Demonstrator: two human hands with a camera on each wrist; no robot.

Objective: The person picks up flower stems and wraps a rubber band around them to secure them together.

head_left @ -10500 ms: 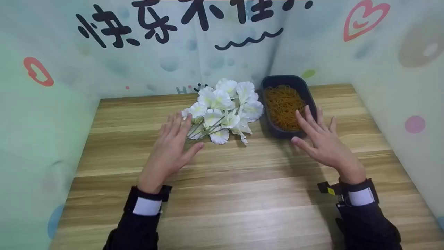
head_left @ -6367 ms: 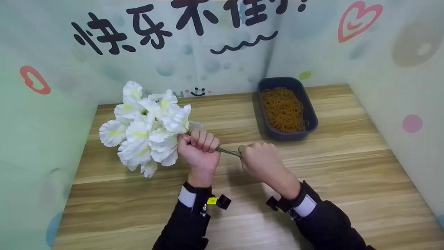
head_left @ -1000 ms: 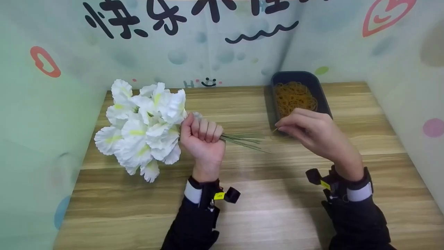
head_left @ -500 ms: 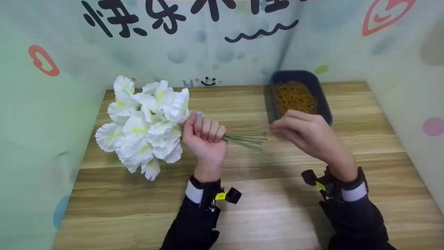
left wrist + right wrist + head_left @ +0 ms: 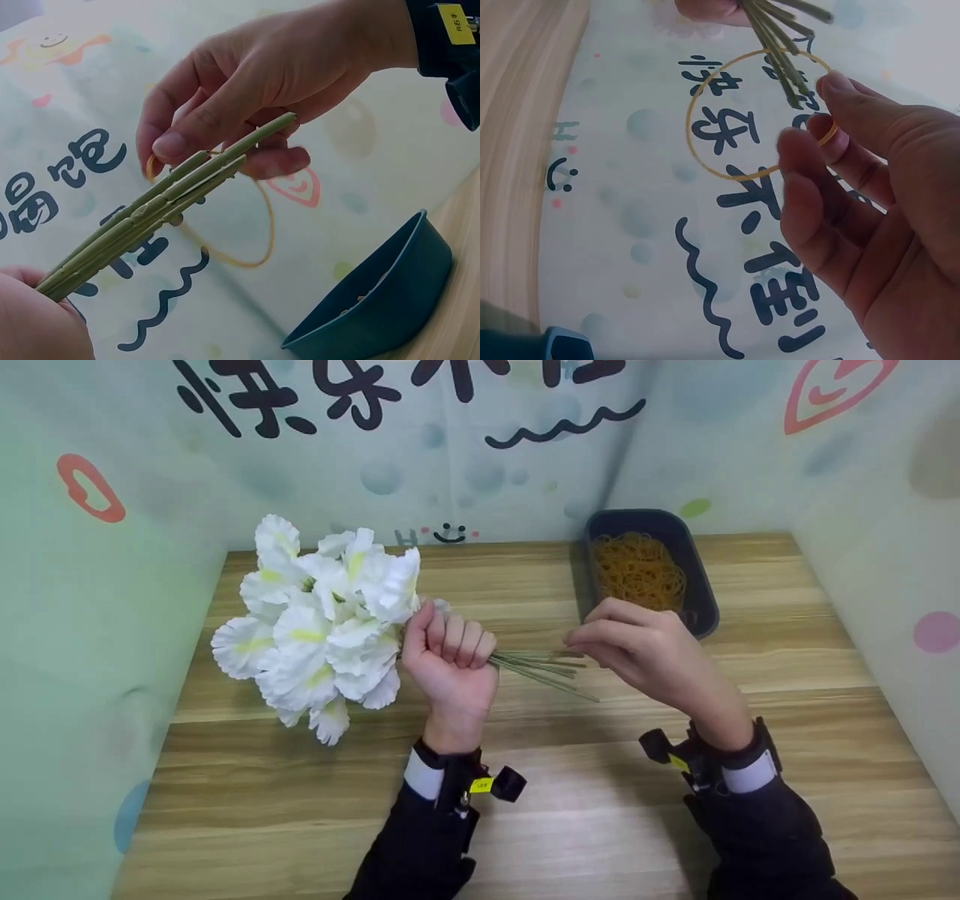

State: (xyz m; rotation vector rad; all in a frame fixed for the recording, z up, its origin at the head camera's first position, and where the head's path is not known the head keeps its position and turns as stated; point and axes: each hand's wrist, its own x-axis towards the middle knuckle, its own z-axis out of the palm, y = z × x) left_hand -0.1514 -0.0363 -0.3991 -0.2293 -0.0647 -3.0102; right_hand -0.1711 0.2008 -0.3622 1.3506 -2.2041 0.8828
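White artificial flowers [image 5: 315, 622] with yellow-marked petals lie bunched at the left in the head view. My left hand [image 5: 452, 667] grips their green stems [image 5: 536, 664], whose cut ends stick out to the right. Just past those ends, my right hand [image 5: 645, 652] pinches a thin tan rubber band [image 5: 692, 127] between thumb and finger. In the right wrist view the band hangs as a wide loop by the stem ends [image 5: 784, 64]. The left wrist view has the loop [image 5: 270, 225] behind the stems [image 5: 150, 210]; whether it encircles them I cannot tell.
A dark blue box [image 5: 705, 600] holding a heap of rubber bands [image 5: 637, 570] stands at the back right, partly behind my right hand. The wooden table [image 5: 525, 810] is bounded by a printed backdrop [image 5: 480, 472] behind and at both sides.
Over the last second my right hand has moved left with the rubber band, up to the stem ends. My left hand has shifted slightly right with the flowers, which lay loose in the earliest frame.
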